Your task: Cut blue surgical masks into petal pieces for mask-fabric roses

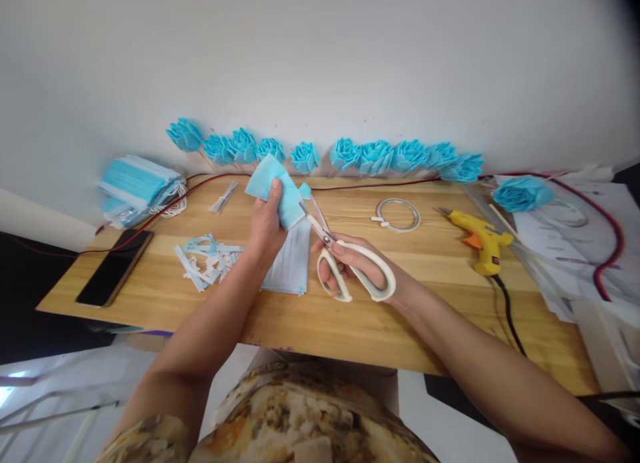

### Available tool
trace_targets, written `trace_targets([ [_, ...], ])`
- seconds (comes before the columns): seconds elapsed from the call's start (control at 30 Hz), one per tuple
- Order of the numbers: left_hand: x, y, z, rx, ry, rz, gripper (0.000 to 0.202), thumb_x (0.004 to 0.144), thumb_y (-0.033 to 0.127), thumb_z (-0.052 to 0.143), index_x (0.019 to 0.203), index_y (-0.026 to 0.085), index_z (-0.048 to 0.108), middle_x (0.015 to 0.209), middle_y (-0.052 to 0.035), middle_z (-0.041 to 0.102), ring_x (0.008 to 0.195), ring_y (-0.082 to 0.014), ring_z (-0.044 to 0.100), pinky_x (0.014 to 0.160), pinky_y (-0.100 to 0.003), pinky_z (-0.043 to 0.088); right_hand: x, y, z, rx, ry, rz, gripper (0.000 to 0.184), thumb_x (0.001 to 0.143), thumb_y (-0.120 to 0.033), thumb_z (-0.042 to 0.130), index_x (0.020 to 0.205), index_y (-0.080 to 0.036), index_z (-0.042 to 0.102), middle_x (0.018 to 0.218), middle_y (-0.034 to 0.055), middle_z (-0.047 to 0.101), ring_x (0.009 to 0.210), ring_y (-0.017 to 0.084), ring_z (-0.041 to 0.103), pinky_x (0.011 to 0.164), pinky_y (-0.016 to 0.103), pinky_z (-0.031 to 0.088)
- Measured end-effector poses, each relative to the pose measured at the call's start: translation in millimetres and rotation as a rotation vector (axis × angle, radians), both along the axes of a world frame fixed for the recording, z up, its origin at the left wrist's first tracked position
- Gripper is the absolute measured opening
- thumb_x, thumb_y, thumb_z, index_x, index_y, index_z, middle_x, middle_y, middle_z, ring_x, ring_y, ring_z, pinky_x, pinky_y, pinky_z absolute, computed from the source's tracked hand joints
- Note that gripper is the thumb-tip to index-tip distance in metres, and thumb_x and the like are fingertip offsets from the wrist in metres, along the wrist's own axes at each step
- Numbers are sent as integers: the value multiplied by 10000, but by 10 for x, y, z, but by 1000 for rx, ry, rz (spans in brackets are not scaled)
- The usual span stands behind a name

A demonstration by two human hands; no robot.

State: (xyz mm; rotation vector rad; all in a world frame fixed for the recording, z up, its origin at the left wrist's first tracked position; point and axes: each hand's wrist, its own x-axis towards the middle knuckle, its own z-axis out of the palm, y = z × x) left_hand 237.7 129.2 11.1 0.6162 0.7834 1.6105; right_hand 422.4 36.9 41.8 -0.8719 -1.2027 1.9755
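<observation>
My left hand (265, 226) is closed on a folded piece of blue face-mask fabric (274, 183), held up above the wooden table (350, 316). My right hand (357, 266) grips white-handled scissors (350, 269) with fingers through the loops. The blades (314, 219) point up and left and meet the fabric's right edge, where a small blue flap (305, 190) sticks out. A flat blue mask (293, 266) lies on the table under both hands.
A row of blue fabric flowers (325, 155) lines the wall. Left: a stack of masks (137, 186), a phone (116, 267), cut scraps (207, 259). Right: a tape ring (399, 215), a yellow glue gun (480, 239), another flower (523, 193) on papers, red cable.
</observation>
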Motion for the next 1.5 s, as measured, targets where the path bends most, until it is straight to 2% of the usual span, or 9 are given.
trace_targets([
  [0.23, 27, -22, 10, -11, 12, -1, 387, 795, 454, 894, 959, 222, 631, 797, 45, 701, 737, -123, 695, 745, -231, 566, -1, 15, -28, 5, 7, 0, 644, 787, -717, 790, 1081, -162, 649, 725, 22, 715, 534, 139, 665, 464, 228, 540],
  [0.43, 25, -43, 3, -5, 52, -89, 440, 765, 481, 910, 1017, 219, 662, 844, 29, 731, 780, -146, 715, 738, -245, 560, 12, 16, -31, 2, 20, -12, 618, 789, -703, 797, 1067, -170, 654, 718, 18, 711, 538, 140, 661, 470, 233, 549],
  [0.57, 40, -76, 19, -16, 78, -120, 435, 777, 488, 901, 1022, 204, 682, 861, 9, 743, 852, -169, 735, 801, -266, 574, 14, 14, -11, -7, 17, -25, 653, 758, -710, 818, 1071, -164, 645, 709, 18, 711, 535, 138, 656, 457, 225, 538],
  [0.83, 85, -117, 61, 5, 60, -117, 432, 728, 479, 934, 957, 200, 698, 800, 21, 731, 768, -139, 711, 737, -231, 547, 13, 34, -37, -2, 2, -19, 659, 761, -717, 810, 1073, -163, 635, 705, 19, 711, 529, 141, 652, 441, 223, 524],
  [1.03, 109, -151, 112, -33, 55, -110, 392, 777, 447, 905, 983, 182, 702, 851, 6, 736, 817, -147, 706, 804, -250, 531, 17, 54, -52, 8, 33, -27, 608, 785, -691, 805, 1043, -167, 636, 698, 12, 706, 518, 139, 642, 440, 226, 519],
  [1.23, 115, -122, 41, -38, 54, -124, 429, 734, 447, 935, 966, 186, 686, 861, 18, 723, 758, -128, 671, 749, -245, 529, 22, 59, -84, 19, 68, -22, 561, 817, -662, 791, 1047, -173, 638, 709, 14, 713, 514, 139, 637, 454, 237, 530],
  [1.4, 78, -94, -11, -9, 79, -200, 496, 745, 550, 900, 988, 186, 667, 871, -5, 704, 771, -150, 669, 759, -282, 545, 29, 74, -107, 45, 80, -21, 532, 856, -650, 759, 1064, -175, 643, 724, 19, 721, 518, 145, 645, 456, 244, 532],
  [1.5, 44, -92, 20, 0, 54, -259, 487, 685, 483, 939, 965, 188, 671, 891, -14, 718, 770, -156, 670, 748, -282, 553, 36, 84, -101, 49, 79, -31, 552, 838, -667, 770, 1047, -173, 640, 709, 14, 714, 512, 140, 639, 464, 240, 536],
])
